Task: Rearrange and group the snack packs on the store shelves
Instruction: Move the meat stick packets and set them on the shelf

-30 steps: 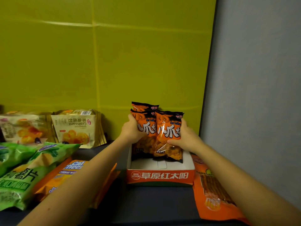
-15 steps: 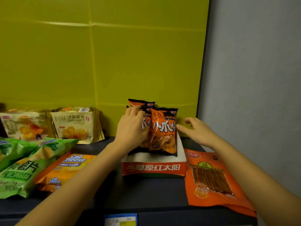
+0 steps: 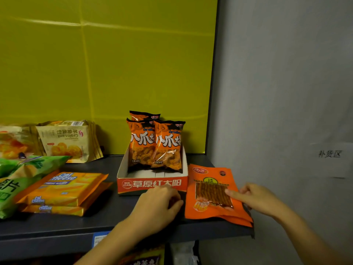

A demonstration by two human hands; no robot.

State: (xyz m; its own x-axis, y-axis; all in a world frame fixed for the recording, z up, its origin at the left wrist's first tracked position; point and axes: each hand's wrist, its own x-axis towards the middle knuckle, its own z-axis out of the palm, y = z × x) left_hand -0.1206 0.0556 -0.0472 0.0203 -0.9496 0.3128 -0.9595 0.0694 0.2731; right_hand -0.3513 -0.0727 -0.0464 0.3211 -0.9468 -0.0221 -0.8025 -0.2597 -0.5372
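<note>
Fingers [image 3: 232,193] of the right hand [image 3: 256,199] stretch loosely across the clear window of the flat orange pouches [image 3: 212,194], the hand open and resting on the top one without gripping it. At the stack's left edge sits the left hand [image 3: 160,205], fingers curled under; whether it has pinched the pouch edge cannot be told. These pouches lie stacked at the right end of the dark shelf [image 3: 57,226], touching the red-fronted display box [image 3: 152,185]. Three orange snack bags [image 3: 155,144] stand upright inside that box. Further left lie two Cal Cheese wafer packs [image 3: 63,190], green chip bags [image 3: 21,176], and croissant packs [image 3: 70,142] leaning against the yellow back panel [image 3: 114,64].
</note>
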